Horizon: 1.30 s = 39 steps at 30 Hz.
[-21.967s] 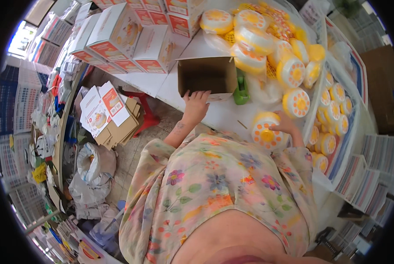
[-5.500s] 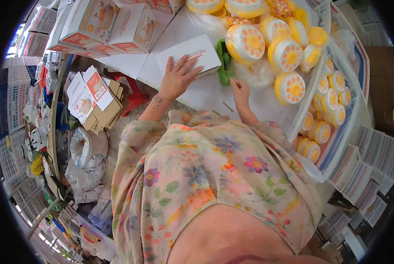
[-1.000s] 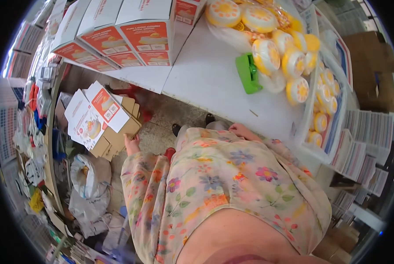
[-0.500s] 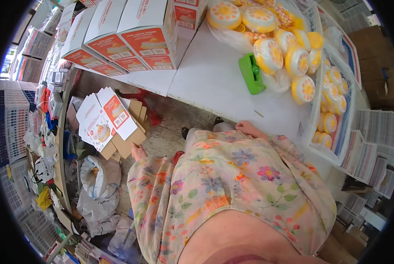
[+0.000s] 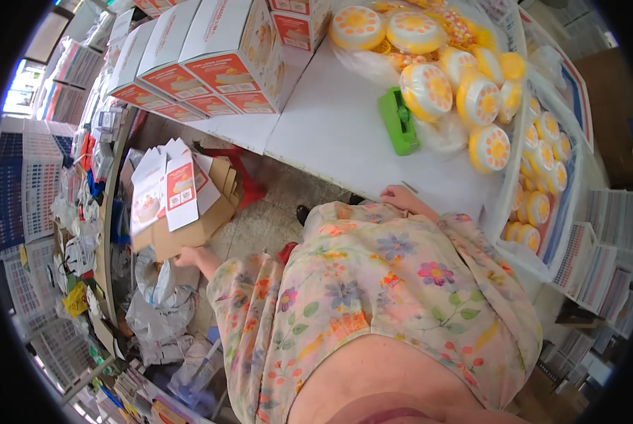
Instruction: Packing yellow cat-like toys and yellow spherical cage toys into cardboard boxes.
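On the left, my left hand (image 5: 190, 257) is closed on the lower edge of a flattened cardboard carton (image 5: 162, 239), its fingertips partly hidden. This carton lies with a fanned stack of flattened white, orange and brown cartons (image 5: 183, 192) over a red stool (image 5: 249, 185). My right hand (image 5: 401, 198) rests at the near edge of the white table (image 5: 323, 120), fingers curled together with nothing visible in them. Just beyond it lies a small thin strip (image 5: 409, 187). A green tape dispenser (image 5: 399, 121) stands farther up the table.
Assembled white-and-orange boxes (image 5: 224, 60) stand at the table's far left. Yellow-and-white round items (image 5: 427, 92) spill from a plastic bag on the right, beside a plastic-lined tray (image 5: 535, 205) of more. White plastic bags (image 5: 162, 311) and a crowded shelf (image 5: 106, 233) are at my left.
My left hand has moved left and slightly down along the cartons' lower edge, and the cartons have shifted a little. My right hand stays at the table edge. The view has tilted slightly.
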{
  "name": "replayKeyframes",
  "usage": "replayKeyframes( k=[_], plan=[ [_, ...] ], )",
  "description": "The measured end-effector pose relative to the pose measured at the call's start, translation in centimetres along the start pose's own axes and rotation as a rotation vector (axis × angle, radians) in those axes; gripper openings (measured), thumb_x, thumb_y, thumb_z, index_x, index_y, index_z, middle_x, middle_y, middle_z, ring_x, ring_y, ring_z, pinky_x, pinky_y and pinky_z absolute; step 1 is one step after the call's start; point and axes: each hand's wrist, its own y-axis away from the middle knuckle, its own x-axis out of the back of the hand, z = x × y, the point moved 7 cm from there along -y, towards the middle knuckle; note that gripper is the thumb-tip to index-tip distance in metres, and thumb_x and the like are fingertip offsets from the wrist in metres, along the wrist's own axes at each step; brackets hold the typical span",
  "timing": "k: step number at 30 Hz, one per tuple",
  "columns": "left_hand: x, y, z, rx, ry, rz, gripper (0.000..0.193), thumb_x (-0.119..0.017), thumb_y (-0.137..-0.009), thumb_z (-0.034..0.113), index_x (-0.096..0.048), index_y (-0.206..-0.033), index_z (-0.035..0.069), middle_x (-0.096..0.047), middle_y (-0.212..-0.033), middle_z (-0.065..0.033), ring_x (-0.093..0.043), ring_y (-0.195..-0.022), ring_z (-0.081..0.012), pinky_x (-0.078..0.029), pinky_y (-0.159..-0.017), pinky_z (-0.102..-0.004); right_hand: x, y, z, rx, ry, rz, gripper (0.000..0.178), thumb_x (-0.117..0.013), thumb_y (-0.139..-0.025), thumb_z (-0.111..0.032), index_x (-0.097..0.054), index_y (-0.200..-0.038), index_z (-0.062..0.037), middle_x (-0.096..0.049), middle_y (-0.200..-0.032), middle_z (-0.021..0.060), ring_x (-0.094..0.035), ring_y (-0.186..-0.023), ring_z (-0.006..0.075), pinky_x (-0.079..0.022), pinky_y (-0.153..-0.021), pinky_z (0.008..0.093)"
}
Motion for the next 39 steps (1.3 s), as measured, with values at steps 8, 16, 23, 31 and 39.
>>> replayKeyframes(
  k=[8,16,23,31,39],
  plan=[
    [-7.1,15.3,36.2,-0.870,-0.739,-0.622,0.015,-0.055,-0.089,0.006,-0.058,-0.102,-0.002,-0.063,-0.090,-0.0140,-0.060,-0.081,-0.0257,-0.047,-0.076,-0.0352,4.6,0.4,-18.2,0.539,0.131,-0.099,0.057,-0.069,-0.076,-0.028,-0.051,-0.123,-0.0029,-0.053,-0.120,0.0184,-0.054,-0.108,0.0297,-0.043,-0.093,0.0370],
    [-17.0,34.0,43.3,-1.596,-0.896,-1.128,0.020,-0.059,-0.070,0.002,-0.061,-0.090,0.005,-0.062,-0.077,-0.0090,-0.059,-0.072,-0.0273,-0.048,-0.076,-0.0357,8.5,6.7,-34.2,1.054,-0.095,0.052,0.073,-0.074,-0.073,-0.020,-0.039,-0.135,-0.0046,-0.046,-0.132,0.0147,-0.046,-0.119,0.0239,-0.033,-0.103,0.0352],
    [-22.4,41.9,45.2,-1.688,-0.618,-1.330,0.020,-0.059,-0.067,0.006,-0.062,-0.087,0.009,-0.061,-0.069,-0.0032,-0.060,-0.071,-0.0223,-0.047,-0.082,-0.0360,10.4,7.7,-32.0,0.856,-0.259,-0.222,0.032,-0.066,-0.080,-0.005,-0.061,-0.112,-0.0012,-0.067,-0.099,0.0061,-0.061,-0.091,0.0118,-0.047,-0.084,0.0275],
    [-24.1,40.4,47.2,-1.488,-0.033,-0.603,0.040,-0.067,-0.080,0.014,-0.051,-0.116,0.003,-0.060,-0.105,-0.0107,-0.053,-0.108,-0.0244,-0.037,-0.099,-0.0395,16.2,11.6,-29.1,0.966,-0.487,0.074,0.023,-0.062,-0.080,0.003,-0.065,-0.102,0.0030,-0.066,-0.100,0.0091,-0.061,-0.090,0.0141,-0.047,-0.081,0.0273],
    [-29.3,38.2,30.8,-0.037,0.300,-1.007,0.040,-0.044,-0.098,0.026,-0.039,-0.129,0.001,-0.042,-0.133,-0.0103,-0.042,-0.120,-0.0151,-0.030,-0.102,-0.0332,17.6,14.1,-29.7,1.028,-0.483,0.489,0.026,-0.057,-0.083,0.005,-0.063,-0.108,0.0017,-0.065,-0.100,0.0070,-0.058,-0.085,0.0114,-0.045,-0.077,0.0226]
  ],
)
